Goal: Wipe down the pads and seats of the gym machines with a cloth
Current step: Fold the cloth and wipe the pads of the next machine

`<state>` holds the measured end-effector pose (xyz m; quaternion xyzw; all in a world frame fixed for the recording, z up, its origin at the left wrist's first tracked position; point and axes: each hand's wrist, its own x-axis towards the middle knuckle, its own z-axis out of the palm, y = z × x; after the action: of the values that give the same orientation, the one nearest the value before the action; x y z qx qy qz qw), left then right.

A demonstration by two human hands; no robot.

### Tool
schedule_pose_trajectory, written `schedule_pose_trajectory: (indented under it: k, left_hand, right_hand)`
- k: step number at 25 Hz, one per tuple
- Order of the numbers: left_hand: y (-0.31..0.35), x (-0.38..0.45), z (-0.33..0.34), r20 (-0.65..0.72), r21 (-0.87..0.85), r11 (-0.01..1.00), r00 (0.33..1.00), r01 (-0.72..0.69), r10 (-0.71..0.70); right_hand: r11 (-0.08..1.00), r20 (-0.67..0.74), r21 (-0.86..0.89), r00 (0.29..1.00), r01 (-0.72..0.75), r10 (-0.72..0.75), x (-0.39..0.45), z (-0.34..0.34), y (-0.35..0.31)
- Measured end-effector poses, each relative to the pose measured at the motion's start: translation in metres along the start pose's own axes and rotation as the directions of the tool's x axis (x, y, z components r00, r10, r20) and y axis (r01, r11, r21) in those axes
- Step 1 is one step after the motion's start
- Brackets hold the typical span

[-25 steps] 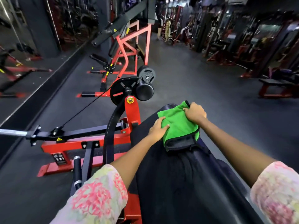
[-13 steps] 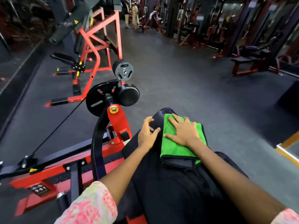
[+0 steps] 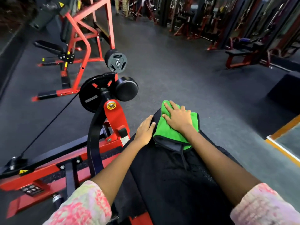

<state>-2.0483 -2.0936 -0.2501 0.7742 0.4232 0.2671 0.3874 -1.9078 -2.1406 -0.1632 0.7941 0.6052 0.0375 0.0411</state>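
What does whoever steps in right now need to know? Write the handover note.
Right hand: flat on the green cloth, fingers straight, pressing it onto the far end of the black pad.
Left hand: open, resting on the pad's left edge beside the cloth, bracing.
Cloth: folded, on the pad's far end.
Done: cannot tell how much of this pad is wiped.
Left: the near stretch of the pad, the black roller pad, then the other machines' seats.

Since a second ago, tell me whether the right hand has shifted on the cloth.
Yes. The right hand went from gripping the green cloth's far corner to lying flat on it, atop the black pad.
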Motion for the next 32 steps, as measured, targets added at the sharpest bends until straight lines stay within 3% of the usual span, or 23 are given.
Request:
schedule_pose_trajectory:
  k: [3, 5, 7, 9, 12, 14, 18, 20, 22, 24, 26, 27, 30, 32]
  left_hand:
    - [0.0, 0.0, -0.007, 0.034, -0.082, 0.996, 0.999, 0.021, -0.019]
    - [0.001, 0.002, -0.01, 0.031, -0.12, 0.992, 0.999, 0.036, -0.032]
    - [0.001, 0.003, -0.011, 0.011, -0.188, 0.98, 0.998, 0.059, -0.058]
    - [0.001, 0.003, -0.01, 0.004, -0.236, 0.969, 0.997, 0.071, -0.072]
    - [-0.005, -0.002, -0.005, 0.027, -0.166, 0.985, 0.999, 0.042, -0.038]
    - [-0.018, -0.007, -0.001, 0.029, -0.085, 0.995, 0.999, 0.048, -0.046]
    - [-0.047, -0.023, -0.004, 0.049, -0.023, 0.981, 0.98, 0.195, -0.193]
    - [-0.051, -0.026, -0.007, 0.065, -0.005, 0.975, 0.973, 0.221, -0.22]
    - [-0.045, -0.027, -0.011, 0.072, 0.001, 0.974, 0.971, 0.227, -0.227]
    - [-0.042, -0.025, -0.016, 0.119, 0.01, 0.971, 0.964, 0.239, -0.239]
    - [-0.044, -0.025, -0.019, 0.193, 0.038, 0.973, 0.954, 0.227, -0.23]
    - [-0.045, -0.024, -0.02, 0.224, 0.034, 0.973, 0.947, 0.228, -0.23]
    - [-0.049, -0.023, -0.02, 0.248, 0.035, 0.971, 0.939, 0.238, -0.239]
    - [-0.048, -0.025, -0.017, 0.229, 0.105, 0.968, 0.941, 0.23, -0.248]
  right_hand:
    - [0.97, -0.035, -0.146, 0.979, 0.193, -0.2, -0.031, 0.016, 0.018]
    - [0.994, 0.009, 0.096, 0.999, 0.047, -0.048, -0.024, 0.012, 0.038]
    - [0.905, 0.106, 0.385, 0.983, -0.178, 0.149, -0.002, 0.004, 0.044]
    - [0.929, 0.091, 0.285, 0.972, -0.235, 0.218, 0.0, 0.001, 0.026]
    - [0.993, -0.022, -0.099, 0.998, 0.063, -0.066, -0.033, 0.008, 0.011]
    - [0.975, 0.0, -0.138, 0.985, 0.172, -0.173, -0.048, 0.007, 0.025]
    - [0.988, 0.026, 0.115, 0.994, -0.106, 0.103, -0.023, -0.001, 0.015]
    - [0.986, -0.005, 0.037, 0.986, -0.164, 0.165, -0.019, 0.001, -0.011]
    - [0.987, -0.003, -0.156, 0.999, -0.042, 0.042, -0.032, 0.007, -0.025]
    - [0.931, 0.069, -0.313, 0.982, 0.188, -0.176, -0.055, 0.01, -0.017]
    - [0.877, 0.128, -0.354, 0.945, 0.326, -0.3, -0.067, 0.005, 0.003]
    - [0.9, 0.12, -0.314, 0.953, 0.302, -0.278, -0.065, 0.001, 0.012]
    - [0.999, 0.026, -0.041, 1.0, -0.005, 0.006, -0.035, -0.008, 0.01]
    - [0.994, -0.014, -0.016, 0.994, -0.108, 0.107, -0.022, -0.003, -0.016]
